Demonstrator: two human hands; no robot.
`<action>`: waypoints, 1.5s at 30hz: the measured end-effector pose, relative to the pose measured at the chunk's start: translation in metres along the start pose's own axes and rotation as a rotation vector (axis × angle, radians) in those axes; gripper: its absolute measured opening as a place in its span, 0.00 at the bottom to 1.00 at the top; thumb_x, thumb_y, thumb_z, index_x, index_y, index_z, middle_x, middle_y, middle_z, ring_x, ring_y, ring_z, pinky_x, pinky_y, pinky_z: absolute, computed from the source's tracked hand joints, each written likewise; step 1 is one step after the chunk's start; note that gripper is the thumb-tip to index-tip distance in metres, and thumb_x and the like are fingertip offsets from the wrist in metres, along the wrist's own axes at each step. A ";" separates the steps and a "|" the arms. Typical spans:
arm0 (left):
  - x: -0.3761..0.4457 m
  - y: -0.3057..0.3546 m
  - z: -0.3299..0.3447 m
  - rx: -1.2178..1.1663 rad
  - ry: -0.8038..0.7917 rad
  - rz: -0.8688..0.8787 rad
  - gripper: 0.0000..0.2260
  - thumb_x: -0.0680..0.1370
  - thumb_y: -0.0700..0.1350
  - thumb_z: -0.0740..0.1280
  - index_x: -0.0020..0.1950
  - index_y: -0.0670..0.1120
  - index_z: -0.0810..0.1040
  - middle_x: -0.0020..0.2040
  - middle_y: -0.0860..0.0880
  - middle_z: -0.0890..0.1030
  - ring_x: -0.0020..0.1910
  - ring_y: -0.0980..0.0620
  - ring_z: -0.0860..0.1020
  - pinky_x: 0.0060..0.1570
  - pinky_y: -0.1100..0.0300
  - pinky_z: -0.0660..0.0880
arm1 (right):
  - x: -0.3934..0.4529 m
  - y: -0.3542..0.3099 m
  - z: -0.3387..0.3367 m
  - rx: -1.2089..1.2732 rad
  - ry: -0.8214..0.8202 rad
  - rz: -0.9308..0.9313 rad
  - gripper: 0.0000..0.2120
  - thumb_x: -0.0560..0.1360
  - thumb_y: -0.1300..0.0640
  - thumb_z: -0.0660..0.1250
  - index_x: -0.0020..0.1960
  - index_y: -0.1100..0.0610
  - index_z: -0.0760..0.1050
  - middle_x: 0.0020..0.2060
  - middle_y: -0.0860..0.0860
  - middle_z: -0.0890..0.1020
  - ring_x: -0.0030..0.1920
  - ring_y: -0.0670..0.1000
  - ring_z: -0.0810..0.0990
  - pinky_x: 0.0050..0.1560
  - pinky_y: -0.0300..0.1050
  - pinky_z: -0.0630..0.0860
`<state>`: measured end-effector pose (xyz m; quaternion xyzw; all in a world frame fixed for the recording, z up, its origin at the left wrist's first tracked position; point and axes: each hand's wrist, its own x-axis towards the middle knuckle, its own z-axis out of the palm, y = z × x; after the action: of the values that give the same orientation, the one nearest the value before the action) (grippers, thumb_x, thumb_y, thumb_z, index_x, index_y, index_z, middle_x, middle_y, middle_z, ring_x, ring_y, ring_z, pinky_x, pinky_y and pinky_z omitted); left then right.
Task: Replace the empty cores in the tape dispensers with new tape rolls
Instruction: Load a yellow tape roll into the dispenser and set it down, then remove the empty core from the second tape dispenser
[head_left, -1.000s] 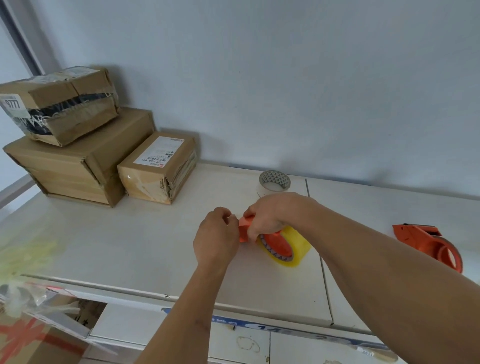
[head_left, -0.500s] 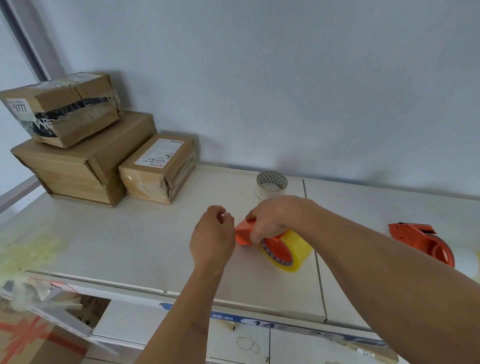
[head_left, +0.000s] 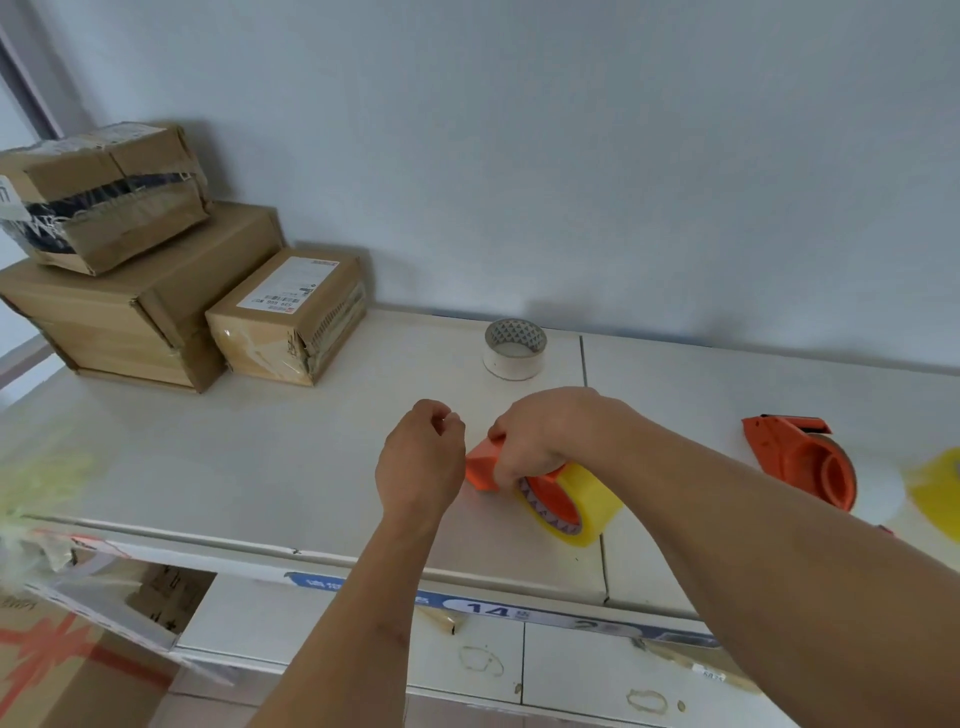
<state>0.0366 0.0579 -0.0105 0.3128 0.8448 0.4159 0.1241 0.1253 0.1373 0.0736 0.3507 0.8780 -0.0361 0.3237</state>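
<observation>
Centrally, we steady the orange dispenser on the white shelf with our right hand curled down over it, so that the new yellow tape roll already seated in it cannot roll while its free end is worked. Just left of the dispenser, our left hand is closed with thumb and fingertips pressed together, apparently pinching the tape end, though we cannot see any tape. Behind the dispenser stands an empty core; well to its right lies a second orange dispenser, awaiting the yellow roll at the frame edge.
</observation>
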 end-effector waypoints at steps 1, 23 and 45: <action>-0.002 0.001 0.000 0.023 -0.005 0.008 0.09 0.80 0.47 0.60 0.53 0.47 0.79 0.43 0.52 0.80 0.42 0.50 0.77 0.42 0.58 0.71 | 0.001 0.000 0.002 0.019 0.006 -0.001 0.31 0.69 0.37 0.65 0.70 0.44 0.69 0.63 0.49 0.76 0.58 0.55 0.77 0.47 0.50 0.73; -0.036 0.020 -0.037 0.482 0.124 0.568 0.12 0.80 0.46 0.59 0.51 0.43 0.81 0.46 0.45 0.83 0.42 0.43 0.79 0.37 0.53 0.72 | -0.063 -0.002 0.070 0.047 0.903 -0.002 0.14 0.78 0.53 0.57 0.49 0.57 0.80 0.47 0.54 0.82 0.50 0.58 0.77 0.52 0.53 0.71; -0.176 0.117 0.072 0.439 -0.021 1.030 0.12 0.80 0.48 0.59 0.53 0.45 0.81 0.46 0.48 0.83 0.43 0.47 0.80 0.37 0.56 0.68 | -0.180 0.129 0.193 0.084 0.953 0.453 0.10 0.76 0.58 0.60 0.46 0.59 0.79 0.46 0.57 0.83 0.46 0.60 0.79 0.46 0.53 0.73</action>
<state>0.2560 0.0457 0.0269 0.7078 0.6483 0.2339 -0.1550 0.4108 0.0709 0.0494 0.5218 0.8278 0.1628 -0.1260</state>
